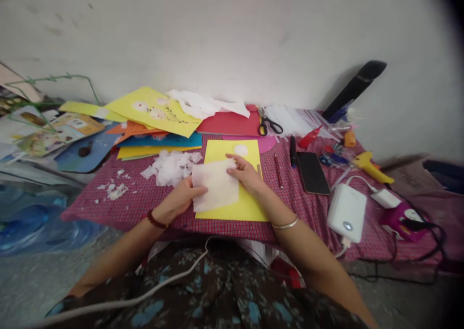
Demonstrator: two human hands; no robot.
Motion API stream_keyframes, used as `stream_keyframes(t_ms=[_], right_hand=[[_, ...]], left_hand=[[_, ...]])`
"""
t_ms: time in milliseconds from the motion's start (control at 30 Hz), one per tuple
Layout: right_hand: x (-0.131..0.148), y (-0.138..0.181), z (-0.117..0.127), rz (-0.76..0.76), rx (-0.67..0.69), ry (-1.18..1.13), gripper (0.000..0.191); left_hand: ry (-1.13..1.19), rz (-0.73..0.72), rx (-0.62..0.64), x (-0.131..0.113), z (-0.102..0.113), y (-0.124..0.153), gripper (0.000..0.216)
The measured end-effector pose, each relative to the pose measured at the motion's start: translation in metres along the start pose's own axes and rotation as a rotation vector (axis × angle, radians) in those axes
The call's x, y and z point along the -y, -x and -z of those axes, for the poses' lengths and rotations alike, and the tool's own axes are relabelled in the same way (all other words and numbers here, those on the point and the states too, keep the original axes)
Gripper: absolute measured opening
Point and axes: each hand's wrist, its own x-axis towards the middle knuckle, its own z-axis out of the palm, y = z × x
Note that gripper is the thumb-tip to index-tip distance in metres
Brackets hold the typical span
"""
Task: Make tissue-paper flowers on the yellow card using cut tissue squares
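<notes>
The left hand (184, 197) pinches the near-left edge of a thin white sheet (216, 188), thumb on top; the right hand (243, 172) has thumb and forefinger closed on its far-right corner. We see the sheet held between the two, uncut as far as we can judge, over a yellow card (250, 209). Just beyond the right hand, one white disc (240, 149) lies on that card; we take it as a first piece done, with the held sheet yet to be worked. The sheet hides part of the card, so we cannot tell how much remains. Beyond the left hand sits a heap of white paper pieces (172, 168), apparently prepared; farther left are loose scraps (115, 189). Well beyond the left hand, a yellow sheet with flowers (154, 111) tops coloured papers. To the right hand's right we note a pencil (278, 170), a marker (293, 151) and a phone (313, 173). A checked cloth (290, 208) covers the table; behind rises a pale, marked wall (232, 43).
</notes>
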Motion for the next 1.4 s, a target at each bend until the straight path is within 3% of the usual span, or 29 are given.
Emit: stream_keyframes(t_ms=[133, 300, 500, 633, 800, 1067, 1267, 1400], right_hand=[[0.0, 0.0, 0.006, -0.013, -0.039, -0.105, 0.052], [-0.001, 0.001, 0.009, -0.087, 0.04, 0.01, 0.058], [-0.005, -0.003, 0.015, -0.059, -0.128, 0.135, 0.054], [-0.004, -0.004, 0.023, -0.064, -0.17, 0.151, 0.049], [-0.003, -0.004, 0.026, -0.061, -0.191, 0.181, 0.048], [-0.005, 0.0, 0.027, -0.077, -0.179, 0.26, 0.051], [-0.005, 0.002, 0.028, -0.084, -0.136, 0.302, 0.05], [0.002, 0.007, 0.026, -0.148, -0.031, 0.317, 0.048]], left_hand=[[-0.165, -0.105, -0.015, -0.007, 0.001, -0.014, 0.054], [-0.293, -0.183, 0.063, -0.026, -0.005, -0.036, 0.053], [-0.244, -0.136, 0.14, -0.028, -0.006, -0.055, 0.044], [-0.172, -0.09, 0.09, -0.022, 0.005, -0.063, 0.033], [-0.097, -0.065, 0.021, -0.016, 0.01, -0.062, 0.034], [-0.155, -0.092, 0.179, -0.012, -0.003, -0.052, 0.045], [-0.18, -0.134, 0.15, -0.013, -0.001, -0.053, 0.047], [-0.111, -0.175, 0.064, -0.014, -0.002, -0.052, 0.048]])
